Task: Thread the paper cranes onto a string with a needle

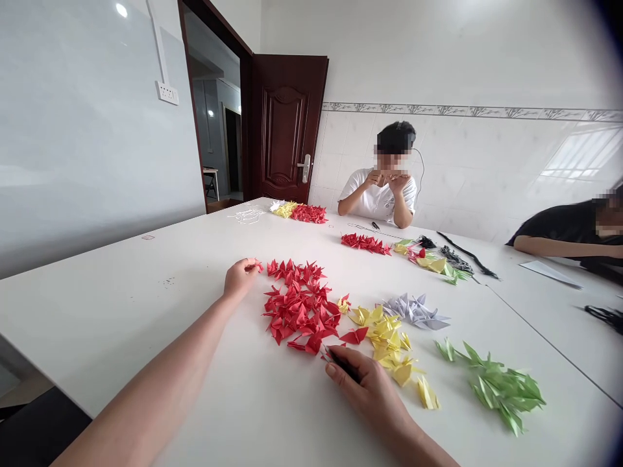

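Observation:
My left hand (240, 277) is closed in a pinch on a small red folded paper crane (259, 266) at the far left edge of the red pile. In front of me lies that pile of red paper cranes (296, 301). My right hand (372, 389) is wrapped round a slim black tool with a pale metal tip (345, 365), its exact kind unclear. The tip points at the near edge of the red pile. Just beyond the right hand are yellow paper cranes (387, 334). White cranes (413, 310) lie behind them, and green ones (509, 386) to the right.
Across the white table (195, 259), a person in a white shirt (379, 194) holds both hands raised. Another person's dark sleeve (555, 224) shows at right. More red cranes (365, 243), black cords (467, 254) and a white sheet (549, 274) lie farther back.

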Demonstrator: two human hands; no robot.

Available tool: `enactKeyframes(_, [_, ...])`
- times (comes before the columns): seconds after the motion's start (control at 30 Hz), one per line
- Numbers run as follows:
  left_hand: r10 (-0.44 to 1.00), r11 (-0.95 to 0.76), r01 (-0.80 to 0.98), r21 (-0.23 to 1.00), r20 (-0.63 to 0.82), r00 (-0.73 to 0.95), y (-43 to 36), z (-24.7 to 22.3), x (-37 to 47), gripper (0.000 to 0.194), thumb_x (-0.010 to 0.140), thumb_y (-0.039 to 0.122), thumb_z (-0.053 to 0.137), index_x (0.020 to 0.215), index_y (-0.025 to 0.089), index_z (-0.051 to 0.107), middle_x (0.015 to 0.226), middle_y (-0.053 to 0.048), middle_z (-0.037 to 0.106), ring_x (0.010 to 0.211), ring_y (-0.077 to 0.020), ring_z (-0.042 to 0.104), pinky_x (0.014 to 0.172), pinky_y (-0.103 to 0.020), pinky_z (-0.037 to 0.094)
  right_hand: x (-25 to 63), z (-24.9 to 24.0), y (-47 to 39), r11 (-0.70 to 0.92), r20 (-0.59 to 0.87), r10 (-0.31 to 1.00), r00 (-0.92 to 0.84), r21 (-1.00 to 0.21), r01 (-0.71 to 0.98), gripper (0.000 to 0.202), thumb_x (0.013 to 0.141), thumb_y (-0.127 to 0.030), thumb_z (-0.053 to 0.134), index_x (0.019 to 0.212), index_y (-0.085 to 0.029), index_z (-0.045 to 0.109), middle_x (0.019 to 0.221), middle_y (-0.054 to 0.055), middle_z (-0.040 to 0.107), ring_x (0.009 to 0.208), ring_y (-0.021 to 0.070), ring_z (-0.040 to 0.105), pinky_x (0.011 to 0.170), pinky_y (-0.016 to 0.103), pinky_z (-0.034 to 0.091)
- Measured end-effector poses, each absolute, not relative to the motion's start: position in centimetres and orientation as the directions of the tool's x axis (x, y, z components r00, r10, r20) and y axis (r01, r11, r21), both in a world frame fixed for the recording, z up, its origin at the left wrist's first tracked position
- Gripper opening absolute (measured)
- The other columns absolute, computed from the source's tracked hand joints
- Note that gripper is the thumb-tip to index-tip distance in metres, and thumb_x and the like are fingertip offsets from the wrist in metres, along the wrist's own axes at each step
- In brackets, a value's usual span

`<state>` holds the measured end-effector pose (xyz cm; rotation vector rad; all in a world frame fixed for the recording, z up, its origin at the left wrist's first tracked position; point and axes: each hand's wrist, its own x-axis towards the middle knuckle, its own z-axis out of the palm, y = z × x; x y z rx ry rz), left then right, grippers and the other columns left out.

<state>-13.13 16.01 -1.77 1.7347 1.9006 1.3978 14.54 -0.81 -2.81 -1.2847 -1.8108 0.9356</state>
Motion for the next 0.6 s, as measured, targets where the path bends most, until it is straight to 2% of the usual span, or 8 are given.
enactKeyframes(0.13, [0.827,-0.336,0.619,0.710,0.537,-0.167,13.7,-0.1,-9.9,0.028,0.078,0.021,0.048,0.105,0.017,0.054,0.100,-0.006,0.067,0.088,-0.0168,0.063,0.076,-0.027,0.051,14.6,-3.1,-0.7,0.234,0.180,0.966,-0.184,-0.911,0.341,0.040,0.079,-0.044,0.058,0.105,-0.015,0.064,0.082,0.006,0.065,0.074,0.0196,0.059,0.066,0.028,0.046])
enactKeyframes(0.2, [0.811,-0.444,0.592,0.672,0.582,-0.052,11.6,0.5,-7.4,0.023,0.077,0.022,0.052,0.100,0.019,0.055,0.098,-0.004,0.067,0.090,-0.0160,0.063,0.075,-0.025,0.051,14.5,-3.2,-0.6,0.214,0.199,0.977,-0.082,-0.938,0.273,0.041,0.078,-0.046,0.058,0.102,-0.014,0.064,0.072,0.004,0.061,0.065,0.0165,0.056,0.059,0.026,0.045])
enactKeyframes(0.23, [0.790,-0.515,0.574,0.636,0.613,0.028,10.4,0.6,-6.2,0.016,0.077,0.021,0.052,0.093,0.020,0.057,0.098,-0.003,0.066,0.095,-0.0160,0.061,0.079,-0.025,0.050,14.5,-3.2,-0.6,0.193,0.192,0.981,-0.026,-0.953,0.235,0.041,0.077,-0.048,0.058,0.099,-0.013,0.065,0.067,0.002,0.058,0.060,0.0148,0.053,0.055,0.025,0.043])
enactKeyframes(0.27, [0.719,-0.641,0.549,0.537,0.671,0.182,9.2,0.7,-5.0,0.014,0.079,0.019,0.051,0.092,0.019,0.056,0.098,-0.004,0.066,0.097,-0.0164,0.060,0.084,-0.028,0.048,14.5,-3.2,-0.5,0.167,0.175,0.984,0.024,-0.967,0.190,0.041,0.077,-0.049,0.058,0.096,-0.014,0.065,0.064,0.001,0.056,0.055,0.0131,0.050,0.050,0.024,0.041])
enactKeyframes(0.33, [0.556,-0.812,0.462,0.356,0.711,0.430,7.0,0.5,-3.2,0.020,0.082,0.014,0.048,0.100,0.020,0.053,0.095,-0.004,0.065,0.089,-0.0151,0.061,0.081,-0.029,0.049,14.5,-3.1,-0.4,0.119,0.128,0.988,0.085,-0.988,0.099,0.040,0.077,-0.051,0.058,0.093,-0.014,0.064,0.063,0.000,0.054,0.048,0.0105,0.046,0.044,0.022,0.037])
enactKeyframes(0.43, [0.426,-0.897,0.374,0.237,0.690,0.585,5.2,0.2,-1.8,0.028,0.083,0.012,0.048,0.109,0.021,0.048,0.086,-0.003,0.064,0.078,-0.0142,0.059,0.073,-0.027,0.049,14.6,-3.1,-0.1,0.099,0.100,0.989,0.112,-0.995,0.019,0.038,0.077,-0.049,0.058,0.094,-0.015,0.062,0.063,-0.001,0.053,0.044,0.0087,0.041,0.040,0.021,0.033])
enactKeyframes(0.6, [0.373,-0.923,0.329,0.202,0.687,0.624,4.6,0.4,-1.3,0.030,0.083,0.008,0.048,0.110,0.021,0.045,0.081,-0.001,0.062,0.072,-0.0132,0.054,0.072,-0.028,0.047,14.6,-3.2,0.1,0.300,0.304,0.946,0.116,-0.953,0.046,0.022,0.078,-0.038,0.061,0.084,-0.017,0.060,0.066,-0.002,0.049,0.052,0.0089,0.040,0.049,0.021,0.035])
